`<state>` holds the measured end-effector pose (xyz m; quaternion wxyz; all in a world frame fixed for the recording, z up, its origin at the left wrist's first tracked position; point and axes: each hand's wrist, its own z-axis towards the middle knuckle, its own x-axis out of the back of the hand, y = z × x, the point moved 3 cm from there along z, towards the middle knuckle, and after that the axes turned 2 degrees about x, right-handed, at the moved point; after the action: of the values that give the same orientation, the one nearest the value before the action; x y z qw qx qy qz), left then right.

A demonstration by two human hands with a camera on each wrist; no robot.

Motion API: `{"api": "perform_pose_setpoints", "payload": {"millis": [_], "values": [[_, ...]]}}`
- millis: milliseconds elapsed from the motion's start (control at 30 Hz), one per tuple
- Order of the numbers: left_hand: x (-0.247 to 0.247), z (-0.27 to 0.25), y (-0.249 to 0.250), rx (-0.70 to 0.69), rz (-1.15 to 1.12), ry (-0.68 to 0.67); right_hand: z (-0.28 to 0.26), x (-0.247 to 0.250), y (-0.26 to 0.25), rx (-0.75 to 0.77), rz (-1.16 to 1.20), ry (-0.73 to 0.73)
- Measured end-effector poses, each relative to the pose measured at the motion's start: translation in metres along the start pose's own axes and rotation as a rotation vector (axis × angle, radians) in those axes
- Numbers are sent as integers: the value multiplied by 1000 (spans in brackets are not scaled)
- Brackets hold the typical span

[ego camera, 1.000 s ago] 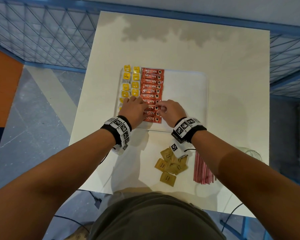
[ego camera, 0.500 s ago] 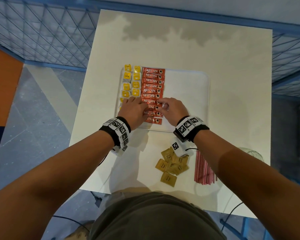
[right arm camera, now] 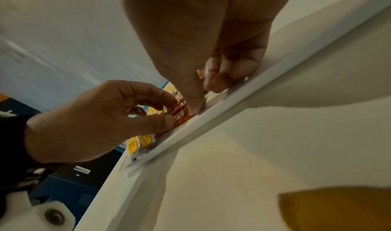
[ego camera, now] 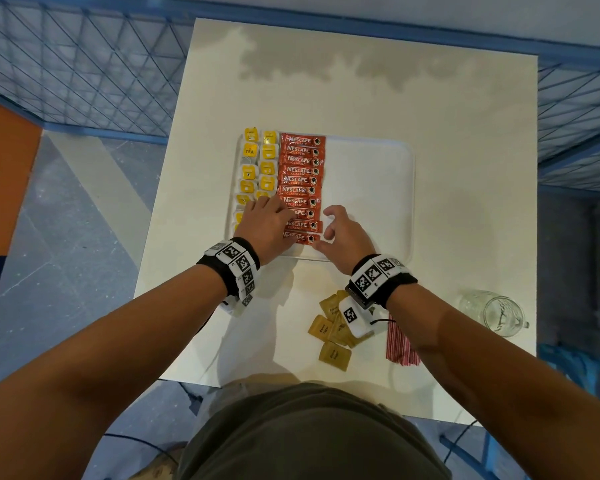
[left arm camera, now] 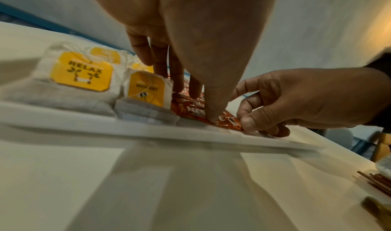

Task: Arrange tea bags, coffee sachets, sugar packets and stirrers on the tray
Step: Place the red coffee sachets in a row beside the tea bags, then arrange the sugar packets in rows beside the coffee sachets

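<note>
A white tray (ego camera: 408, 202) holds two columns of yellow-tagged tea bags (ego camera: 258, 160) at its left and a column of red coffee sachets (ego camera: 302, 171) beside them. My left hand (ego camera: 271, 216) lies flat on the near sachets, and its thumb presses the nearest sachet (left arm camera: 227, 118). My right hand (ego camera: 326, 230) sits just right of the column with its fingers loosely curled. Its thumb tip touches the right end of the nearest sachet (ego camera: 303, 238). Brown sugar packets (ego camera: 329, 337) and red stirrers (ego camera: 400, 344) lie on the table near me.
A clear glass jar (ego camera: 496, 313) stands at the table's near right corner. The right half of the tray is bare white. The white table (ego camera: 465, 133) ends at blue mesh railings on the left, far and right sides.
My right hand has slid rightward off the top of the sachets to their right ends, and its fingers have lifted. The left hand stays on the near sachets.
</note>
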<state>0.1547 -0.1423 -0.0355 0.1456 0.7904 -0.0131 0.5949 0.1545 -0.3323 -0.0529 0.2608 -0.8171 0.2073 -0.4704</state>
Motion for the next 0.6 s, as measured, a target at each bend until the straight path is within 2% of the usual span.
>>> {"api": "perform_pose_setpoints", "payload": {"millis": [233,500,600], "values": [[2,-3,1,24,-17,9,1,0,-3,-6,-1,17],[9,-17,9,30,-116,161,-12,17,-5,17,75,8],[7,-29,12,19,-178,181,-26,28,-1,28,103,-1]]}}
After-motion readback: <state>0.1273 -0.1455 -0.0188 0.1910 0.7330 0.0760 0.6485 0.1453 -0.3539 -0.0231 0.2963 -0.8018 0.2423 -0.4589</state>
